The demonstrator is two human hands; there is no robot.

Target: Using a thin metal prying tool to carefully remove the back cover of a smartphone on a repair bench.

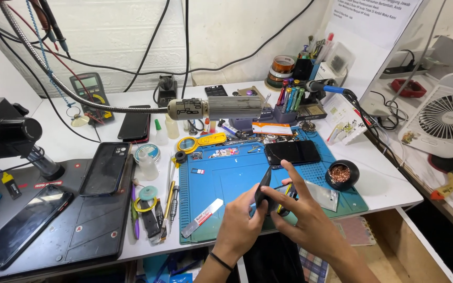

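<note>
Both your hands are on the thin dark flat phone part [262, 189], held tilted on edge just above the blue rubber work mat [221, 181] near the front of the white desk [389, 183]. Left hand [239, 222] is closed around its lower end, likely to steady it. Right hand [302, 217] pinches the other side, index finger [293, 175] stretched straight out. Black phone [292, 152] lies flat on the mat just beyond, apart from your hands. Small black bowl of copper wool [341, 174] sits to the right.
</note>
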